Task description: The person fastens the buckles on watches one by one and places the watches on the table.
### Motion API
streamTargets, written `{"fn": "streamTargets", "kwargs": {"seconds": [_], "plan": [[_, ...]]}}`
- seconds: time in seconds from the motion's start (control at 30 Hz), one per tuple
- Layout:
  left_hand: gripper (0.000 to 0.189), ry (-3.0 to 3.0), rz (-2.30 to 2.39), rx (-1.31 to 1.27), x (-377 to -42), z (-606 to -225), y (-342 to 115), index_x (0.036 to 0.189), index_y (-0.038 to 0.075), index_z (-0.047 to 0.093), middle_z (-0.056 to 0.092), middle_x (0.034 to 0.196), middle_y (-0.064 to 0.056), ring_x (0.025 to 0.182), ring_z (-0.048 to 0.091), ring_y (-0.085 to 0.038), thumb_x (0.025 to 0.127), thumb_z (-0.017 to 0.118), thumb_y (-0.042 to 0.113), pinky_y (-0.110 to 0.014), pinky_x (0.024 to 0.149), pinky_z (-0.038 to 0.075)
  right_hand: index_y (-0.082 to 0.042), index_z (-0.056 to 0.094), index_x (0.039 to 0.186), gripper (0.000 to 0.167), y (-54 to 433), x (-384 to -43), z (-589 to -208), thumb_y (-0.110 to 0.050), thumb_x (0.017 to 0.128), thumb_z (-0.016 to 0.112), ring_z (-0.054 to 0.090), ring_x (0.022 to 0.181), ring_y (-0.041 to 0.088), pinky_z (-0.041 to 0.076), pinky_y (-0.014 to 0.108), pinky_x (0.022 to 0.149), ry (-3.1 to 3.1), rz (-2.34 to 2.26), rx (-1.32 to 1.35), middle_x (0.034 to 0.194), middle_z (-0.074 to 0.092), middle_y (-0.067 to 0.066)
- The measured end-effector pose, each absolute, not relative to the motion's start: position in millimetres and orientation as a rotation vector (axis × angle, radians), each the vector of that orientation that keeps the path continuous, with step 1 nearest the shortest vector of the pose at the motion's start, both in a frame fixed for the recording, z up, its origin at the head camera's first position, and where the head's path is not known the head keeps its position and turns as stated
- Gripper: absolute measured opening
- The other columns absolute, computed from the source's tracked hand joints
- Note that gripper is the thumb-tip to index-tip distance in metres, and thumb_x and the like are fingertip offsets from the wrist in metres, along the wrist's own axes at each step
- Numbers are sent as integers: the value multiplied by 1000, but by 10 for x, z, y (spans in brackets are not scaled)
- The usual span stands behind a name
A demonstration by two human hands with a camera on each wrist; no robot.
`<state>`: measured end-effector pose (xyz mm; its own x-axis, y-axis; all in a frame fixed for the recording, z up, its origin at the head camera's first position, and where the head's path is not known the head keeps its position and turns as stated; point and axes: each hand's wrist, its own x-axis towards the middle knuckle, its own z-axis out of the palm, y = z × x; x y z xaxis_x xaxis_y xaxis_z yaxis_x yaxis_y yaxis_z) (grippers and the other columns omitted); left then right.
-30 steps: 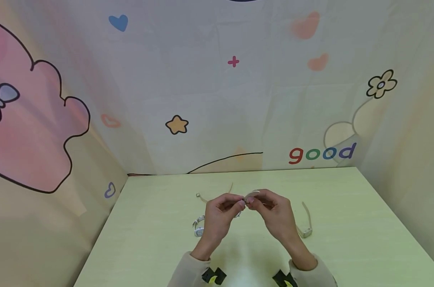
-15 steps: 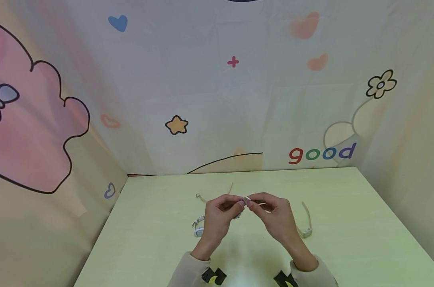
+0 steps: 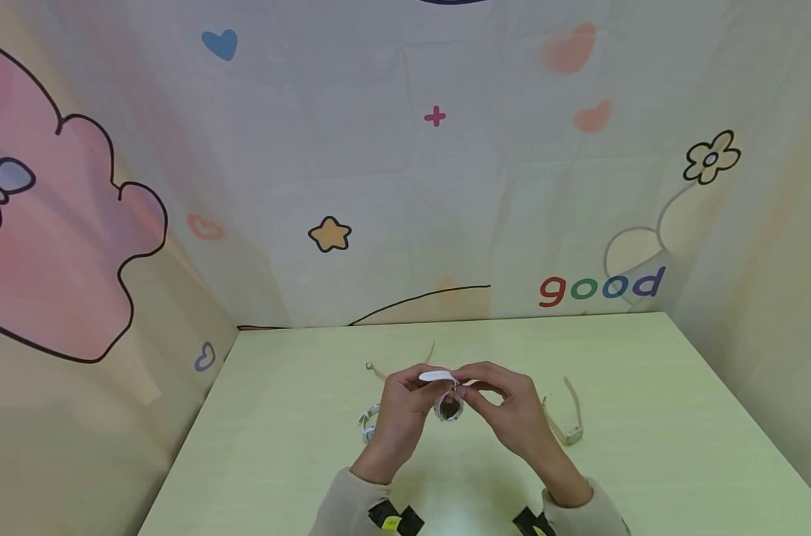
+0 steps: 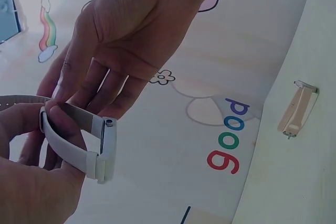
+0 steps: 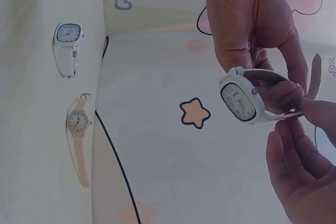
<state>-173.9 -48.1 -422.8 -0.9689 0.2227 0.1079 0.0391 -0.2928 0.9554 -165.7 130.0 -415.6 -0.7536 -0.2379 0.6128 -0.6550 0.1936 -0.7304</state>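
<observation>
Both hands hold one white wristwatch up over the table, its strap closed into a loop. My left hand pinches the strap from the left, thumb and fingers at the loop. From the right, my right hand pinches the strap near the buckle with thumb and forefinger. The strap's free end sticks out leftward over the left hand in the head view. The dial faces the right wrist camera, and the case hangs below the fingertips. Fingers partly hide the buckle.
On the table, a white watch lies left of the hands. Behind it is a beige-strapped watch. Another pale watch rests right of the right hand. A printed curtain hangs behind the table.
The strap's free end, earlier small at the right fingertips, now extends leftward over the left hand. The watch loop has come into view below the fingers. The right hand has shifted slightly left.
</observation>
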Motion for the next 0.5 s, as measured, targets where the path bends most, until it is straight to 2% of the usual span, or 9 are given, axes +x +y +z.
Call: {"fn": "streamTargets", "kwargs": {"seconds": [0.07,0.17,0.3,0.5], "plan": [[15,1773,2400,347,-1741,-4233,-498,100,5,72,73,92,2,85,66,-11,90,71,16,-25,83,55,-10,73,107,22,1300,-1661,-4171,-2,86,71,68,93,9,57,21,81,-2104,1567,846,101,73,6],[22,1765,2354,432,-1735,-4224,-535,107,0,70,72,98,2,92,67,-11,91,70,15,-27,87,54,-8,73,107,20,1310,-1666,-4188,-3,87,70,68,90,14,56,20,82,-2077,1570,844,100,73,7],[32,1822,2266,558,-1729,-4206,-571,116,-5,66,70,105,0,99,68,-12,90,71,12,-27,89,55,-4,71,107,22,1326,-1655,-4189,2,87,70,67,90,13,55,19,84,-2031,1614,830,98,71,10],[30,2078,2191,621,-1718,-4207,-557,116,3,69,69,110,-16,97,69,-9,89,73,16,-25,87,57,-2,70,108,26,1318,-1631,-4156,9,85,69,66,94,6,54,18,88,-2007,1624,808,100,70,12]]}}
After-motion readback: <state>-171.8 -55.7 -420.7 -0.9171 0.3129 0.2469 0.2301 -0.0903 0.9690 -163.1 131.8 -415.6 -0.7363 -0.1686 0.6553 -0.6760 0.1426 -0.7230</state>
